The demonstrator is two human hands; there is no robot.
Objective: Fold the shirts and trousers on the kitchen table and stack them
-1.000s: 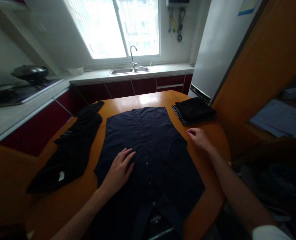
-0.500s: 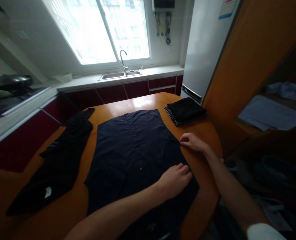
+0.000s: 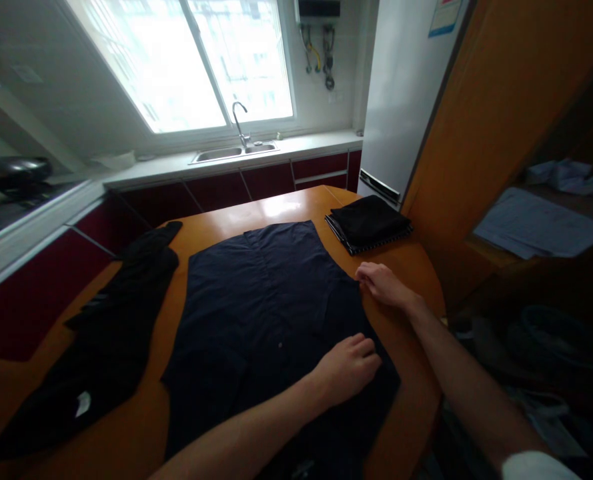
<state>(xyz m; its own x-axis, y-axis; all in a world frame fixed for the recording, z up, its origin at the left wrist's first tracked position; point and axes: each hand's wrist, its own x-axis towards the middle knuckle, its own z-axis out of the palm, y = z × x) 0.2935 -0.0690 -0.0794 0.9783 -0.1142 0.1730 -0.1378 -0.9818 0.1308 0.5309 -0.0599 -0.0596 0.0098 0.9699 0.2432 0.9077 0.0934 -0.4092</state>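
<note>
A dark navy shirt (image 3: 261, 293) lies spread flat across the orange wooden table, a small button showing near its middle. At its right edge my right hand (image 3: 382, 283) is closed, thumb and fingers pinching the fabric. My left hand (image 3: 350, 365) reaches across the lower right part of the shirt. Its fingers are curled down and closed on the cloth there; the fingertips are partly hidden. The near end of the shirt is dark and partly covered by my left forearm.
A black garment with a white tag (image 3: 111, 347) lies along the table's left side. Folded dark clothes (image 3: 369, 223) are stacked at the far right. Beyond the table (image 3: 296, 200) are a counter with a sink (image 3: 219, 155), a stove at left and a fridge (image 3: 396, 100).
The whole view has shifted slightly, so things appear a little further left. Both hands keep nearly the same places on the shirt, which lies much as before.
</note>
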